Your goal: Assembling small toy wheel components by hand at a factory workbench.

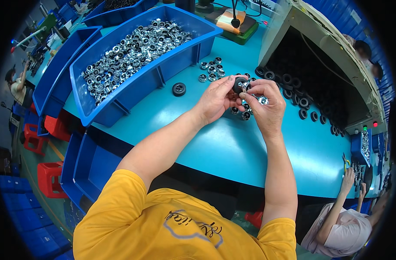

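Both my hands meet above the turquoise table. Between the thumb and fingers of my left hand is a small black rubber tyre. My right hand pinches a shiny chrome wheel hub against the tyre's side; whether the hub sits inside the tyre I cannot tell. Several loose chrome hubs lie under and around my hands, partly hidden by the fingers. Another group of hubs rests just beyond my left hand. To its left, a black tyre with a hub in it lies flat on the table.
A blue bin full of chrome hubs stands at the left. At the right, many black tyres spill from a grey metal housing. A blue tub and red stools are at lower left. A co-worker's hand shows at far right.
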Demonstrator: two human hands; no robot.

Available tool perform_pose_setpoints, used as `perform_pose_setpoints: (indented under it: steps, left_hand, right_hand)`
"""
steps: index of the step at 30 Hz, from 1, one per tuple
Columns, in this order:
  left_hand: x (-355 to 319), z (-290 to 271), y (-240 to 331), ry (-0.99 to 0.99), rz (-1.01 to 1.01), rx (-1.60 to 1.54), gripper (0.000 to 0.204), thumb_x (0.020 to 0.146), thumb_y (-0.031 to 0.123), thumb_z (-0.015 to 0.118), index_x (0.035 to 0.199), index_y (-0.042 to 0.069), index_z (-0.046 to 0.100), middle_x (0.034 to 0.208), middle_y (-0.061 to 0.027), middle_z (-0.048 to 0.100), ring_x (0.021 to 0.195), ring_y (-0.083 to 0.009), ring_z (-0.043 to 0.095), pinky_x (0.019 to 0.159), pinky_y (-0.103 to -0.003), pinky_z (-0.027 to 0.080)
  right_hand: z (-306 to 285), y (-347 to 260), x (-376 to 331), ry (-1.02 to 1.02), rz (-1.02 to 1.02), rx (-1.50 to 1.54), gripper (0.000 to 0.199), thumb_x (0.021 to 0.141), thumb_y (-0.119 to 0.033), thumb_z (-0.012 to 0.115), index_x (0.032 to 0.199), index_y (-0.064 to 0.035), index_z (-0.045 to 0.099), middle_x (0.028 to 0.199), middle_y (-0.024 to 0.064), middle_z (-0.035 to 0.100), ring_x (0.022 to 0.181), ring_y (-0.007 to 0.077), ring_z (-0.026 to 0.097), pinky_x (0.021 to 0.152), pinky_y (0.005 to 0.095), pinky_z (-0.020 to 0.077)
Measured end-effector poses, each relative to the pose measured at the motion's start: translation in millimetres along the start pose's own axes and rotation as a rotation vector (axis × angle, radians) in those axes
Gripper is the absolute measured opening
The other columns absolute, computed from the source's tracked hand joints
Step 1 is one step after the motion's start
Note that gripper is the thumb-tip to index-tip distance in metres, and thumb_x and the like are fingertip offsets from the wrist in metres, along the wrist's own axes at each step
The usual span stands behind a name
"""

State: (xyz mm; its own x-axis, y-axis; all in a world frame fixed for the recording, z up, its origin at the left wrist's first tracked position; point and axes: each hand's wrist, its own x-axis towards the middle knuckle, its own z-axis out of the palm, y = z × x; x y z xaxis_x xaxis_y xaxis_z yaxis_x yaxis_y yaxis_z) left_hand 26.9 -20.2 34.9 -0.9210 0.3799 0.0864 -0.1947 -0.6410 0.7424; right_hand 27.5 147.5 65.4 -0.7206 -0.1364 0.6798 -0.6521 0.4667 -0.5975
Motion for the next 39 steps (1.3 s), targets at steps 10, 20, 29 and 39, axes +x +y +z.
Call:
perform_pose_setpoints:
  steps: [10,20,29,39]
  left_hand:
    - [0.3,0.7,-2.9,-0.014,0.015,0.126,0.046,0.109,0.037,0.037,0.135,0.002,0.052,0.106,-0.0081,0.061,0.088,-0.0174,0.062,0.074,-0.034,0.057]
    - [-1.9,-3.1,-4.5,-0.028,0.083,0.251,0.052,0.107,0.043,0.043,0.136,0.002,0.051,0.107,-0.0081,0.063,0.087,-0.0160,0.063,0.072,-0.033,0.056]
    - [4.3,-6.5,-17.6,0.024,0.235,0.473,0.042,0.103,0.030,0.052,0.136,0.003,0.048,0.105,-0.0099,0.066,0.087,-0.0186,0.068,0.076,-0.033,0.057]
    - [8.2,11.2,-19.3,0.070,0.220,0.465,0.029,0.106,0.025,0.049,0.129,0.007,0.051,0.090,-0.0006,0.054,0.068,-0.0064,0.048,0.055,-0.023,0.045]
  right_hand:
    - [3.0,5.1,-1.7,0.008,-0.050,-0.046,0.021,0.063,0.000,0.085,0.075,-0.0085,0.070,0.091,0.0028,0.069,0.089,0.0199,0.066,0.071,0.0322,0.0559]
    - [8.0,7.1,-3.3,0.067,-0.266,-0.191,0.022,0.061,0.000,0.083,0.073,-0.0099,0.068,0.084,0.0017,0.069,0.080,0.0208,0.064,0.066,0.0323,0.0525]
    - [1.6,21.4,-5.4,-0.012,-0.157,0.137,0.024,0.068,-0.009,0.081,0.088,-0.0050,0.068,0.097,0.0106,0.067,0.093,0.0255,0.065,0.082,0.0368,0.0526]
    - [-0.9,18.2,-11.4,-0.189,0.542,0.883,0.023,0.093,-0.020,0.071,0.092,0.0027,0.073,0.082,0.0085,0.064,0.066,0.0156,0.066,0.055,0.0295,0.0540]
